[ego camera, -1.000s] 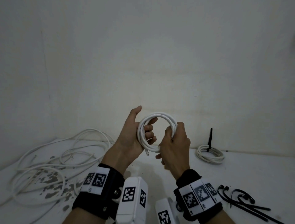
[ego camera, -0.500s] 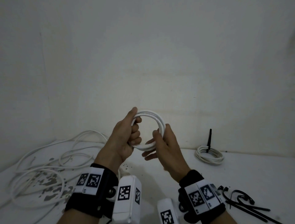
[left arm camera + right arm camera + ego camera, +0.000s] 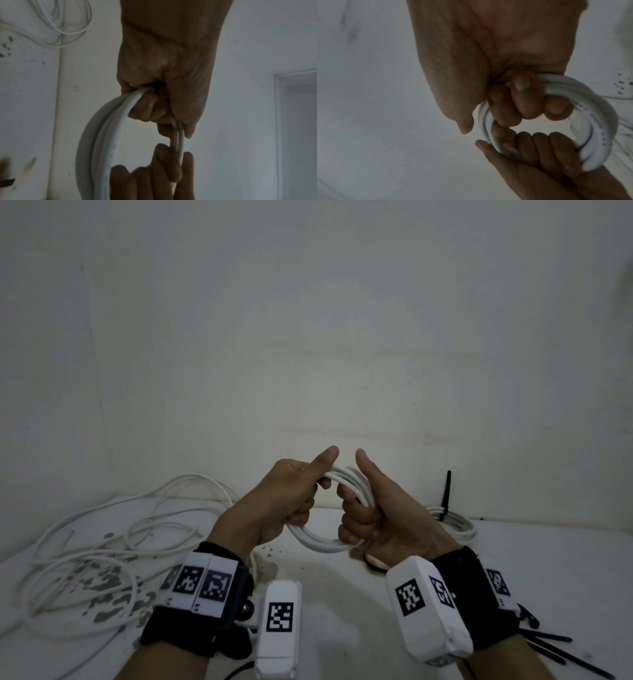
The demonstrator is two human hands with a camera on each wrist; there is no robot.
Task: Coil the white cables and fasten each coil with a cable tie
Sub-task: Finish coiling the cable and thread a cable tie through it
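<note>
A small coil of white cable (image 3: 329,543) hangs in the air between both hands, above the white table (image 3: 342,628). My left hand (image 3: 291,494) grips the coil's left side with its fingers curled through the ring, thumb up. My right hand (image 3: 370,508) grips the right side the same way. The left wrist view shows the left hand (image 3: 164,94) closed round the cable (image 3: 106,135). In the right wrist view the fingers (image 3: 520,100) wrap the coil (image 3: 597,121). A finished coil (image 3: 455,522) with a black tie (image 3: 446,494) lies at the back right.
Loose white cables (image 3: 102,546) sprawl over the table's left side, on a patch of chipped paint. Several black cable ties (image 3: 555,645) lie at the right front, partly behind my right wrist. A plain wall stands close behind the table.
Both hands turned thumbs-up and closed round opposite sides of the coil. The coil tipped from facing me to nearly edge-on and came lower and nearer.
</note>
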